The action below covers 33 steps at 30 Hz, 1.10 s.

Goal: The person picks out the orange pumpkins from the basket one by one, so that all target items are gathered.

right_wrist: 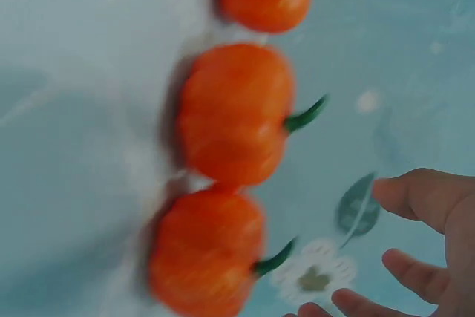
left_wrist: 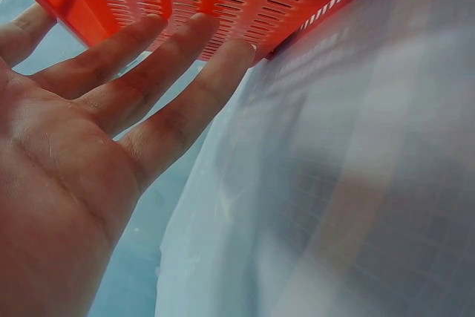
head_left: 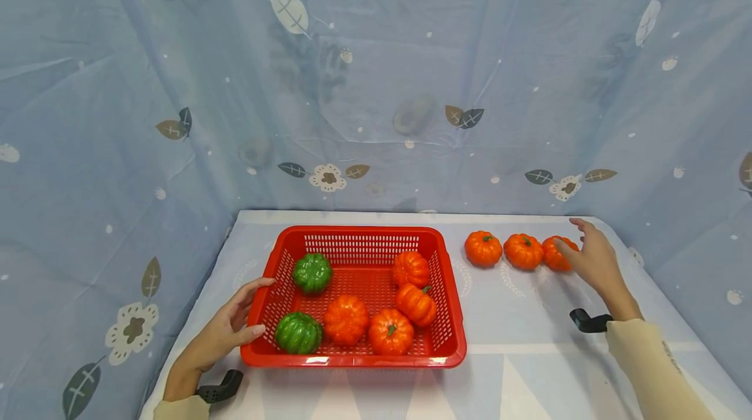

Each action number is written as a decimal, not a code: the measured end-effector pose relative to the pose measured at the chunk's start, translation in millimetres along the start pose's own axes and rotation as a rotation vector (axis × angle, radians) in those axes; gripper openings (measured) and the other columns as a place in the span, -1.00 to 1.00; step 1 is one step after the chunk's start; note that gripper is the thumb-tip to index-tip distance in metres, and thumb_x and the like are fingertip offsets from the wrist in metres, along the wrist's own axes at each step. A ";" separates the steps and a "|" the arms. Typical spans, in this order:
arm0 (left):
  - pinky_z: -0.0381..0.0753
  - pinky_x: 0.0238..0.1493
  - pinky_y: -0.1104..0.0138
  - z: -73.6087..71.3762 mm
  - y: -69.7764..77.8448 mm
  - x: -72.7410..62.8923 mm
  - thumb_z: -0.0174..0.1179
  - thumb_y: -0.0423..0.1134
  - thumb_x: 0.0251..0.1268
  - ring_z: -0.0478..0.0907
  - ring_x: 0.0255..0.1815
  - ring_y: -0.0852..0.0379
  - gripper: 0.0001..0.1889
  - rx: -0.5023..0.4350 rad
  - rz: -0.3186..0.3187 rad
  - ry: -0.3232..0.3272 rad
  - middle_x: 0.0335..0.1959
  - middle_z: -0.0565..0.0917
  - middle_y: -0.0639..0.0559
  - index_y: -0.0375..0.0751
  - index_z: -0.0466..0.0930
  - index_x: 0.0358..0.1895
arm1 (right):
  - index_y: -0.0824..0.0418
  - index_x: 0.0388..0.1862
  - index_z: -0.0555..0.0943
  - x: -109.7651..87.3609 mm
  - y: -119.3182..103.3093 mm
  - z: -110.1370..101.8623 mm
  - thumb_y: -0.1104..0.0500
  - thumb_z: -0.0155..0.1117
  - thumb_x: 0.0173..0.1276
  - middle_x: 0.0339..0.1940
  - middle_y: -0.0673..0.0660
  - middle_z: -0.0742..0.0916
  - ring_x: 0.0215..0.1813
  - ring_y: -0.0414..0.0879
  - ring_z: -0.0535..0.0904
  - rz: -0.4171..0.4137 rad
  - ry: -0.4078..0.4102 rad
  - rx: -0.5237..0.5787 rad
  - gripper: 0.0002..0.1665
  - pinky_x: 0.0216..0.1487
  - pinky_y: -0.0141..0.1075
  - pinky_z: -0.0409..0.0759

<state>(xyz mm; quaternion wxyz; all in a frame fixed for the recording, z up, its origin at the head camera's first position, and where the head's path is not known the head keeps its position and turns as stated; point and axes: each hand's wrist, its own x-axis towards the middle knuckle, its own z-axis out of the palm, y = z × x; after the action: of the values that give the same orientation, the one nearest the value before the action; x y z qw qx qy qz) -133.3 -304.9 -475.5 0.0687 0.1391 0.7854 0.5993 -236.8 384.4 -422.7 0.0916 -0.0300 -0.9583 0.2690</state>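
Note:
A red plastic basket (head_left: 360,361) stands on the table, holding several orange pumpkins and two green ones. My left hand (head_left: 226,325) rests against its left side, fingers spread. In the left wrist view the fingertips lie along the slotted basket wall (left_wrist: 245,5). Right of the basket, three small orange pumpkins with green stems sit in a row: a left one (head_left: 483,249), a middle one (head_left: 523,251) and a right one (head_left: 558,254). My right hand (head_left: 595,258) hovers beside the right pumpkin, thumb and fingers apart, holding nothing; it partly covers that pumpkin in the head view.
Inside the basket, green pumpkins (head_left: 313,273) lie at the left and orange pumpkins (head_left: 391,332) at the front and right. A patterned blue cloth (head_left: 376,80) hangs behind and at both sides of the table. Each wrist wears a black camera mount (head_left: 589,321).

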 end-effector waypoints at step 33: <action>0.68 0.12 0.14 0.6 2.2 -0.2 0.32 -0.32 0.29 0.50 0.30 0.05 -0.22 0.000 0.007 0.007 0.49 0.29 -0.29 -0.07 0.19 0.55 | 0.21 0.36 0.53 -7.3 -192.9 52.9 0.10 0.44 0.40 0.25 0.26 0.62 0.12 0.20 0.61 -0.523 -0.118 0.146 -0.41 0.04 0.09 0.69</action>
<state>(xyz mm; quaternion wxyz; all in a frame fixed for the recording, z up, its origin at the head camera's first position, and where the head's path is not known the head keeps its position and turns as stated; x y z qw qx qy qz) -132.7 -303.9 -473.5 0.0638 0.1396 0.7851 0.6000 -241.3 191.9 -367.7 0.1037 0.2409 -0.9153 0.3057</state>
